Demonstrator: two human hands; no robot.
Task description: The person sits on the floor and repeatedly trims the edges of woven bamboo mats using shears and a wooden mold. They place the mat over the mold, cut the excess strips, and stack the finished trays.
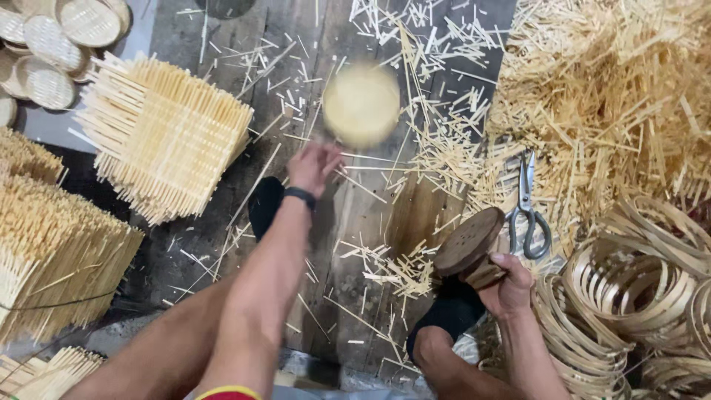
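Fingers of my right hand (511,285) wrap a wooden mould (469,241), ready beside the scissors (527,207); my left hand (314,167) spreads wide below a blurred disc (361,104).

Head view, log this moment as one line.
left hand: open, by blurred round woven disc | right hand: grips round wooden block | scissors: on floor

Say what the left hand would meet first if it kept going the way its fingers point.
Probably the blurred round woven disc, just beyond the left hand; whether they touch is unclear. Past it lie loose bamboo splints on the wooden floor.
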